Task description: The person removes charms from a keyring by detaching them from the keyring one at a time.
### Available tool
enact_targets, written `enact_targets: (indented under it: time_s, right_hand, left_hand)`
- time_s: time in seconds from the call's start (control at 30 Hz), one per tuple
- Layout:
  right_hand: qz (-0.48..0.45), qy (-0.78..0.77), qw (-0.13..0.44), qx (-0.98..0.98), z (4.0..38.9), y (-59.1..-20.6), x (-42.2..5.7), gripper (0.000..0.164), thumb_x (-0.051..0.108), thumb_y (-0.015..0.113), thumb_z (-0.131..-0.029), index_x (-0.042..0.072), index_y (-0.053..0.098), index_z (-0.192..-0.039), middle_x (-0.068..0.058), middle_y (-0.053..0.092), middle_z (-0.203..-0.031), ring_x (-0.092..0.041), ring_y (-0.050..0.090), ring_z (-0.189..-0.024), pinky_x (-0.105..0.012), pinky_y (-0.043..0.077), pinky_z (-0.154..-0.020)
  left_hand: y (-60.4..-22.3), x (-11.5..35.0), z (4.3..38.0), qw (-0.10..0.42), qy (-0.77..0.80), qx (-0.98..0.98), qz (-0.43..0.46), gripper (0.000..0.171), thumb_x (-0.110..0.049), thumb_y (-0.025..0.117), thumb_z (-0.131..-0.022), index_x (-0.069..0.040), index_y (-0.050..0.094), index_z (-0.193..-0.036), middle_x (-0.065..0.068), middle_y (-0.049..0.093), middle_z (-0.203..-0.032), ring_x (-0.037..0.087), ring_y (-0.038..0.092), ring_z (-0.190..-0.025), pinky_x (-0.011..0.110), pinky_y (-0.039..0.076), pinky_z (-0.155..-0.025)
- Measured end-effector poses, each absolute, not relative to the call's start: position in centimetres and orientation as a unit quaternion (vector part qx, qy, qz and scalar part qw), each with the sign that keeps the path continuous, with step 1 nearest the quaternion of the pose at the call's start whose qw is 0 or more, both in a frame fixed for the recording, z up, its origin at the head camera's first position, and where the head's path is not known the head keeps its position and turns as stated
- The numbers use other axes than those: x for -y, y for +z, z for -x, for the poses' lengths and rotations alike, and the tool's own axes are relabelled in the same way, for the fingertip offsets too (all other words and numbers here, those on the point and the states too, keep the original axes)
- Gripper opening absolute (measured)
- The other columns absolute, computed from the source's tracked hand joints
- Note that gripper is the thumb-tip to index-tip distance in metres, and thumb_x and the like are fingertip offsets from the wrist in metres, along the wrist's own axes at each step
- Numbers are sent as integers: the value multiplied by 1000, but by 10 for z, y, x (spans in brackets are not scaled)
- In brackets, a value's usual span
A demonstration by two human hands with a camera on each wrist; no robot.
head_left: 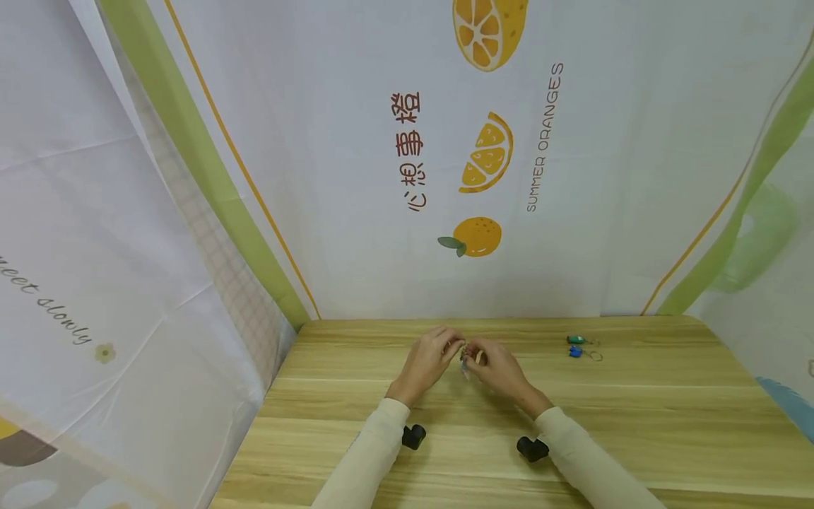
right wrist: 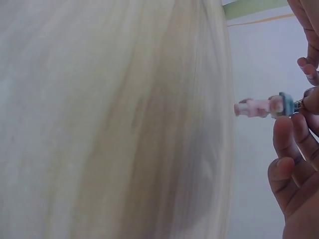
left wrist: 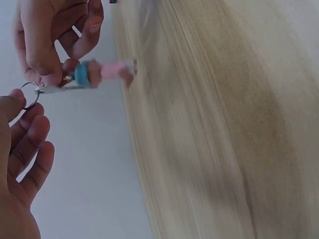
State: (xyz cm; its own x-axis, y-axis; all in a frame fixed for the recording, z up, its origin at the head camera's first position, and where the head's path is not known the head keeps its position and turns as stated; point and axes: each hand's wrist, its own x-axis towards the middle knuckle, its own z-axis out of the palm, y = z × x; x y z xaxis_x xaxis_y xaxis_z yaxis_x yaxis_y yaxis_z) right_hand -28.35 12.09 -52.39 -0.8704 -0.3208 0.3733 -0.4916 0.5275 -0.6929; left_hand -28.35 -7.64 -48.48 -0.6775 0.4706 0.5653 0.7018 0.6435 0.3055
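Observation:
Both hands meet above the far middle part of the table, on one small keychain. Its figurine (left wrist: 105,71) has a pink body and a blue-green top, and it hangs from a metal clasp and split ring (left wrist: 38,92). My left hand (head_left: 432,357) pinches the ring between thumb and fingertips. Close beside it, my right hand (head_left: 499,367) pinches the metal clasp just above the figurine's top. In the right wrist view the figurine (right wrist: 256,107) sticks out from the right fingertips, while the ring is hidden behind fingers.
Two more keychains lie at the far right of the wooden table (head_left: 636,410): a green one (head_left: 575,340) and a blue one (head_left: 575,352), each with a ring. Printed cloth (head_left: 356,268) hangs behind the table's far edge. Black wrist devices (head_left: 415,437) show beside both sleeves.

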Motion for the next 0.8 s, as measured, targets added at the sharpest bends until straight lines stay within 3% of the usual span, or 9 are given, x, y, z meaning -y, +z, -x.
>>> enact_targets:
  time_s: [0.23, 0.47, 0.63, 0.8]
  right_hand:
    - [-217, 464, 58, 857, 282, -524, -122, 4, 8, 67, -98, 8, 65, -102, -1, 68, -74, -5, 51, -46, -20, 39, -43]
    - [-210, 491, 36, 845, 281, -524, -123, 8, 5, 66, -100, 8, 64, -107, -9, 71, -103, -18, 64, -52, -23, 48, -46]
    - [-206, 459, 63, 862, 281, -523, -124, 14, 5, 69, -98, 10, 67, -111, -6, 71, -103, -11, 60, -54, -23, 45, -47]
    - [-208, 443, 103, 866, 281, -522, -125, 10, 12, 72, -102, 9, 73, -111, -7, 75, -102, -16, 65, -57, -23, 47, -51]
  left_hand:
    - [-486, 77, 284, 208, -262, 884, 326, 13, -16, 65, -107, -8, 75, -109, 3, 75, -104, 13, 71, -84, 20, 58, -72]
    - [-487, 78, 284, 188, -273, 885, 326, 11, -14, 65, -107, -8, 74, -110, 4, 74, -106, 14, 71, -87, 20, 58, -73]
    - [-487, 79, 283, 176, -272, 889, 324, 12, -13, 65, -107, -7, 74, -111, 4, 72, -106, 14, 70, -88, 19, 58, -74]
    - [-486, 79, 283, 159, -279, 891, 321, 14, -13, 63, -108, -6, 74, -114, 6, 71, -109, 14, 69, -89, 19, 57, -75]
